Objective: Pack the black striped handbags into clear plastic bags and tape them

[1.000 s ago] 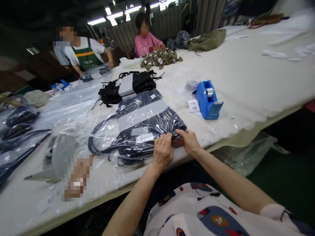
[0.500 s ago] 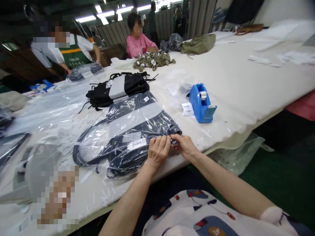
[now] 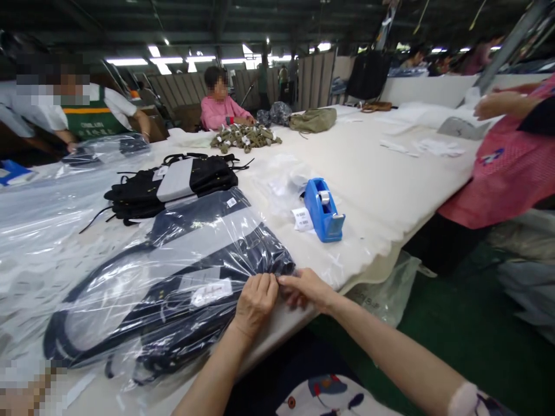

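A dark navy bag with a grey band and a white label lies inside a clear plastic bag on the table in front of me. My left hand is closed on the plastic bag at its near right corner, fingers bunched over the gathered film. Beside it, almost touching, my right hand pinches the same gathered plastic between thumb and fingers. Creases fan out from that grip across the film. To the right of the bag stands a blue tape dispenser, with small printed labels next to it.
Behind the bag lies a stack of black bags with loose straps. Farther back are an olive heap and an olive bag. Co-workers stand across the table and at its right side. Plastic sheets cover the left.
The view has swung right and tipped up, bringing a person in pink into sight at right. Both hands keep hold of the plastic bag's corner, and the film looks drawn tighter.
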Demonstrator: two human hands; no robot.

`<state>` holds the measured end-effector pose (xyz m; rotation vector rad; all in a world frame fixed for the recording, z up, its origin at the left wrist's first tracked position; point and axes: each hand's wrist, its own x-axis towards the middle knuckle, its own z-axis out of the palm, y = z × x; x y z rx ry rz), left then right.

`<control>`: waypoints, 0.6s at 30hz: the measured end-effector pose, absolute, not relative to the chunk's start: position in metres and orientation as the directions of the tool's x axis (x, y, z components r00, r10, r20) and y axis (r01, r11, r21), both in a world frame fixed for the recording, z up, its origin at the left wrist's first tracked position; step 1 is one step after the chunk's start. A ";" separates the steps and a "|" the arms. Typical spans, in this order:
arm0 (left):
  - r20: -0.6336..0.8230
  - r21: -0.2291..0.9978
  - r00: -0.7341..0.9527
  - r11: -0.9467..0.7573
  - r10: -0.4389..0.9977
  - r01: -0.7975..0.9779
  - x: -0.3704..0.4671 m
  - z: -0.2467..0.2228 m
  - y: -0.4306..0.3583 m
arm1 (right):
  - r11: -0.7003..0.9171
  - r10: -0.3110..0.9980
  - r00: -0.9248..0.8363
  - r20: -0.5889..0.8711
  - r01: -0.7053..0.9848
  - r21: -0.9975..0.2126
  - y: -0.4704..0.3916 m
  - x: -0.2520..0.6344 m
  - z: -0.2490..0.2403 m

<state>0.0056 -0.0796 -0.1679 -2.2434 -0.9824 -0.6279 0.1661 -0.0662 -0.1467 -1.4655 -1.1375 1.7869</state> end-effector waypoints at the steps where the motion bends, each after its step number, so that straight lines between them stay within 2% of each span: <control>1: 0.623 -0.340 0.615 -0.540 0.484 0.770 0.006 -0.170 -0.079 | -0.402 0.874 -0.207 -0.439 0.197 -0.894 -0.062 0.181 -0.141; 2: 0.623 -0.346 0.614 -0.534 0.484 0.771 0.006 -0.171 -0.079 | -0.278 0.940 -0.114 -0.320 0.283 -0.918 -0.055 0.198 -0.134; 3: 0.624 -0.353 0.615 -0.528 0.482 0.772 0.006 -0.172 -0.079 | -0.132 0.991 0.014 -0.136 0.359 -0.924 -0.046 0.215 -0.127; 4: 0.625 -0.359 0.614 -0.522 0.482 0.774 0.006 -0.174 -0.079 | 0.012 0.986 0.147 0.084 0.433 -0.901 -0.034 0.232 -0.119; 5: 0.626 -0.362 0.614 -0.518 0.480 0.775 0.006 -0.174 -0.079 | 0.105 0.927 0.263 0.266 0.499 -0.860 -0.021 0.248 -0.112; 6: 0.628 -0.363 0.613 -0.516 0.480 0.776 0.006 -0.175 -0.079 | 0.118 0.872 0.345 0.348 0.541 -0.833 -0.007 0.262 -0.106; 7: 0.627 -0.363 0.614 -0.517 0.479 0.775 0.006 -0.176 -0.079 | 0.070 0.852 0.406 0.331 0.537 -0.841 0.008 0.274 -0.102; 9: 0.622 -0.363 0.621 -0.527 0.477 0.768 0.006 -0.176 -0.079 | -0.086 0.874 0.463 0.147 0.445 -0.891 0.033 0.287 -0.099; 11: 0.615 -0.361 0.626 -0.535 0.479 0.764 0.006 -0.177 -0.079 | -0.192 0.897 0.441 -0.026 0.335 -0.922 0.051 0.290 -0.101; 18: 0.630 -0.346 0.602 -0.517 0.490 0.783 0.006 -0.179 -0.078 | -0.233 0.891 0.424 -0.159 0.127 -0.964 0.070 0.279 -0.106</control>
